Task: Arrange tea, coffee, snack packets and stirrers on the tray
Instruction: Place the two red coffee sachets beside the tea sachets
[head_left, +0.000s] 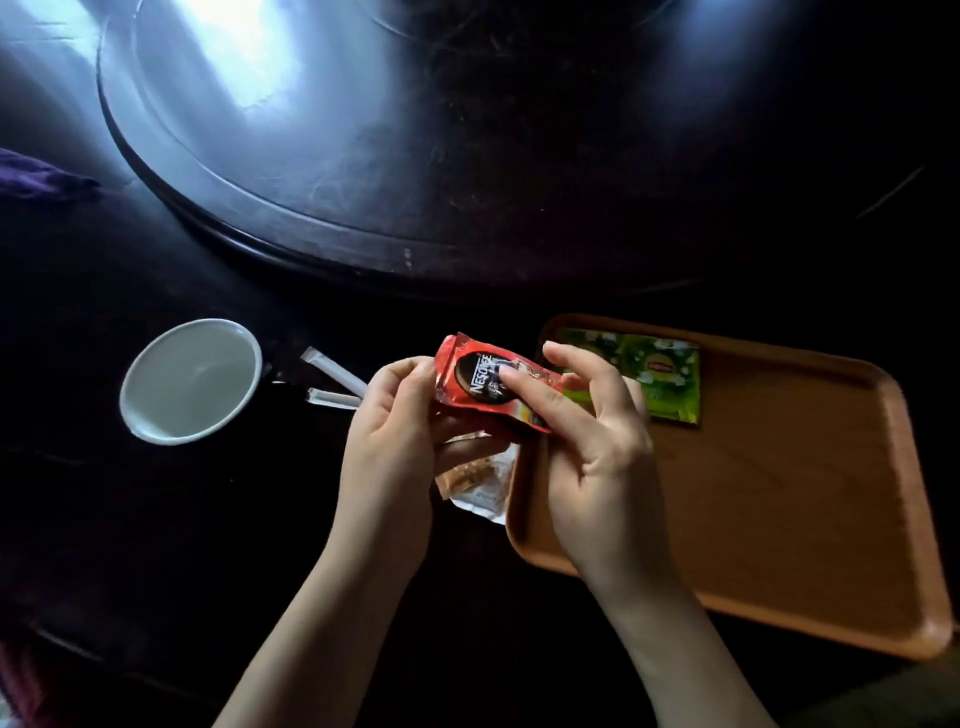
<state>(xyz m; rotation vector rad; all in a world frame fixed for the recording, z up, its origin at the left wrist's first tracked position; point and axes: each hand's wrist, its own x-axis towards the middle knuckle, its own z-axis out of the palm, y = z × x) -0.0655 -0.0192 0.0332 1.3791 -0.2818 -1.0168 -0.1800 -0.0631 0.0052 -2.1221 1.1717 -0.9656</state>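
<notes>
A red coffee packet is held in the air just left of the wooden tray. My left hand grips its left edge and my right hand pinches its right side with the thumb on top. Green tea packets lie in the tray's far left corner, partly hidden by my right hand. Two paper-wrapped stirrers lie on the dark table left of my hands. A brown and white snack packet lies on the table beneath my hands, against the tray's left rim.
A white mug stands on the table at the left, its handle toward the stirrers. A large dark round turntable fills the far half of the table. A purple cloth shows at the left edge.
</notes>
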